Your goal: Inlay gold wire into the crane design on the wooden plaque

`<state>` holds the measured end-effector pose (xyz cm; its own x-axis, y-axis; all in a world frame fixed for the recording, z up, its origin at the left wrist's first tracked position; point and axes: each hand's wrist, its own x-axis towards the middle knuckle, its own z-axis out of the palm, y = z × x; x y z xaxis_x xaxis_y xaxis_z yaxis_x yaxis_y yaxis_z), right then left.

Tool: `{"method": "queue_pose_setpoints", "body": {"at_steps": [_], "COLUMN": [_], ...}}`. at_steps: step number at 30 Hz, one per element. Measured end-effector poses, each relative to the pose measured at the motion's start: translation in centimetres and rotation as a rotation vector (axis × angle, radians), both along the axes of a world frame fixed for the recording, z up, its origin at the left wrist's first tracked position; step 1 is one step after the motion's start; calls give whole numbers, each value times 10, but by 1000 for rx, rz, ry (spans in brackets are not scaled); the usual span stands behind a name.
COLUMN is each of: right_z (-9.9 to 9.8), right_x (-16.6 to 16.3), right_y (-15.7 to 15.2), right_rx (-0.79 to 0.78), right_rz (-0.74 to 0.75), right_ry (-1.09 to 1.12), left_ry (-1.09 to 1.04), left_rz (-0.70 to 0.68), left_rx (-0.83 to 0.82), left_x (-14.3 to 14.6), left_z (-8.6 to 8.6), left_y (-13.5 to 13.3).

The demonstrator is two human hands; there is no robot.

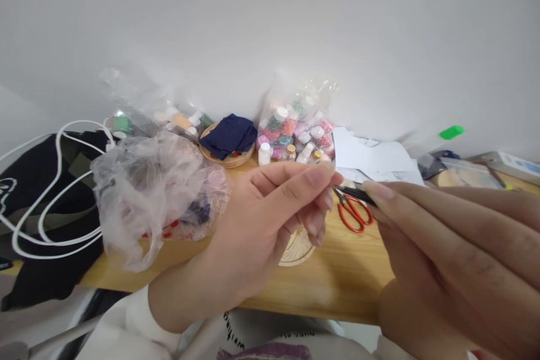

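My left hand (261, 219) is raised over the table, thumb and forefinger pinched together. Whatever sits between those fingertips is too small to make out. My right hand (447, 236) is closed on slim black tweezers (359, 193), whose tip points left and meets the left fingertips. Just behind the tweezers lie red-handled scissors (356, 219) on the table. Under the left hand a pale round dish (297, 253) with a ribbed pattern is partly hidden.
A crumpled plastic bag (143, 191) and a white cable (42, 225) lie on the left. Behind are dark blue cloth (230, 136) on a wooden hoop, a clear bag of bead bottles (295, 118), small jars (289, 153) and white papers (371, 152). The wooden table's (337, 287) front edge is near me.
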<state>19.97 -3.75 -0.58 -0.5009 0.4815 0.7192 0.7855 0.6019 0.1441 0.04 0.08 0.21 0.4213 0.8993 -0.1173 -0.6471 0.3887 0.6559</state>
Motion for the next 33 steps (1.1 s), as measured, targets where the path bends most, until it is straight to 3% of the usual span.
{"method": "queue_pose_setpoints", "body": {"at_steps": [4, 9, 12, 17, 23, 31, 33], "right_z": [-5, 5, 14, 15, -1, 13, 14], "right_x": [-12, -29, -16, 8, -4, -24, -31], "right_y": [-2, -8, -4, 3, -2, 0, -4], "right_rx": [39, -84, -96, -71, 23, -63, -67], "right_rz": [-12, -94, 52, 110, -20, 29, -61], "right_ry": [72, 308, 83, -110, 11, 148, 268], "left_ry": [-3, 2, -10, 8, 7, 68, 105], "left_rz": [-1, -2, -6, 10, -10, 50, 81], "left_rx": [-3, 1, -1, 7, 10, 75, 90], "left_x": [0, -1, -1, 0, 2, 5, 4], "left_z": [0, -1, -2, -2, -2, -4, -5], "left_y": [-1, -2, -1, 0, 2, 4, 4]}}
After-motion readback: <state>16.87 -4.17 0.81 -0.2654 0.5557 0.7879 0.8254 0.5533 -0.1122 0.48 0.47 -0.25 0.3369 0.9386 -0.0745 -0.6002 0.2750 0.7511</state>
